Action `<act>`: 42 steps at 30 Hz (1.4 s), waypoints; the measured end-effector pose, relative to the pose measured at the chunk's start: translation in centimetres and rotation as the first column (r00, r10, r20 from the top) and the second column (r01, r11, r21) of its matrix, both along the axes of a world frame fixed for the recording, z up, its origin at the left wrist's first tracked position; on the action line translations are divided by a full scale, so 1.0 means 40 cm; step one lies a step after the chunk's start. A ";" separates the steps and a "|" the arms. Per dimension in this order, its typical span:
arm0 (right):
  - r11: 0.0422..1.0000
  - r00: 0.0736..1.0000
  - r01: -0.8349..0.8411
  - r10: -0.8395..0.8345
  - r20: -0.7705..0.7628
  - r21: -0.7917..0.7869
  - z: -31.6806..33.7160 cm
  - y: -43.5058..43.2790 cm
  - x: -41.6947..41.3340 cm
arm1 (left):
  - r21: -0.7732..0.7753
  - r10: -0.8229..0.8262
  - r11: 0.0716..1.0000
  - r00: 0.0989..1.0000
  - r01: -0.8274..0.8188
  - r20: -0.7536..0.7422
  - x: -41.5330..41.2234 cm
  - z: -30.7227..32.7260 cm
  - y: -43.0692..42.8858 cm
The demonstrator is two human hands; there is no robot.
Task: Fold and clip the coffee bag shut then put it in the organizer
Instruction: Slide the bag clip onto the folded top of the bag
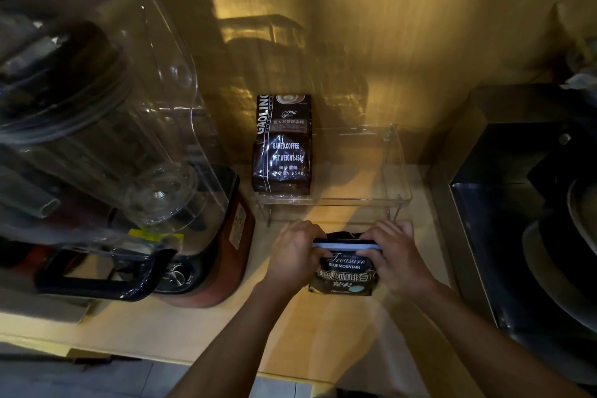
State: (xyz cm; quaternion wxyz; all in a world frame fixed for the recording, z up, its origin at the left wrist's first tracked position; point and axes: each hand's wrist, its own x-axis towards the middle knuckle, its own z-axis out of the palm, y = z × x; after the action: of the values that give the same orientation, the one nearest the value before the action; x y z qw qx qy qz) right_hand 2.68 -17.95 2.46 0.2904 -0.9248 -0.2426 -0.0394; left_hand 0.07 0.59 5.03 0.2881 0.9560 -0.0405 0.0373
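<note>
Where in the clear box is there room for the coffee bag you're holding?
The organizer is bare on its right side, between the brown coffee bag standing at its left end and its right wall. The left end is taken. Outside, the blender crowds the left and a dark appliance crowds the right.

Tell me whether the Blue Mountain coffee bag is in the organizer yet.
Not yet. The Blue Mountain bag stands on the counter in front of the clear organizer, held by the left hand and right hand.
</note>
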 end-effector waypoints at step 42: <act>0.946 0.970 -0.204 0.230 0.076 -0.252 0.046 0.099 0.003 | -0.170 0.044 0.985 0.990 -0.021 0.133 -0.031 -0.057 0.031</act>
State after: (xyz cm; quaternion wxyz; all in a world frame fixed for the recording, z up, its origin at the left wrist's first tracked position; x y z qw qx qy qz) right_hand 2.79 -13.98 4.29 0.1645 -0.9177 -0.3608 -0.0257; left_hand -1.17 1.82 2.76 0.3637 0.9240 -0.0413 0.1104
